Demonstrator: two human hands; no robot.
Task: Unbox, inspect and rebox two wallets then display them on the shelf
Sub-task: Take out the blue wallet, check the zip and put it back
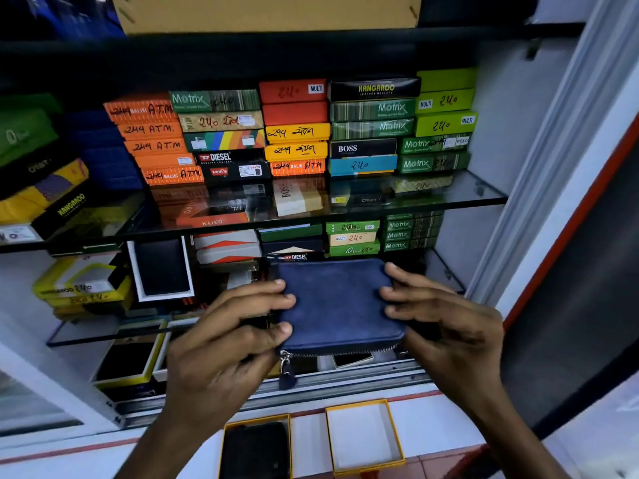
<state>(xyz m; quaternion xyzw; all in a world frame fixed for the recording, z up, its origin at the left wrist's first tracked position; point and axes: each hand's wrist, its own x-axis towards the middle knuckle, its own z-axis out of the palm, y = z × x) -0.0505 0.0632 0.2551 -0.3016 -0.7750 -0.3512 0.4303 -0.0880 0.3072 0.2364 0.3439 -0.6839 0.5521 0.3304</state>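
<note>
Two Hands Held One Blue Wallet

Two arms reached up from the bottom of the picture, both bent in toward the middle. The left hand (228, 337) curled around the left side of the blue wallet (337, 305). Its thumb pressed on the near corner and its fingers lay on top. The right hand (446, 326) held the right side, with its fingers spread a bit over the edge. Both hands gripped the wallet, so neither was wide open.

The wallet was zipped shut and lay flat between the hands, in the air in front of the glass shelf (460, 198). A little zip pull (286, 369) hung down from its near left corner.

Below the hands sat two open boxes with yellow rims. The left box (257, 447) had something dark inside. The right box (363, 437) was white inside. Lots of bright wallet boxes (297, 129) were stacked on the shelf behind.
</note>
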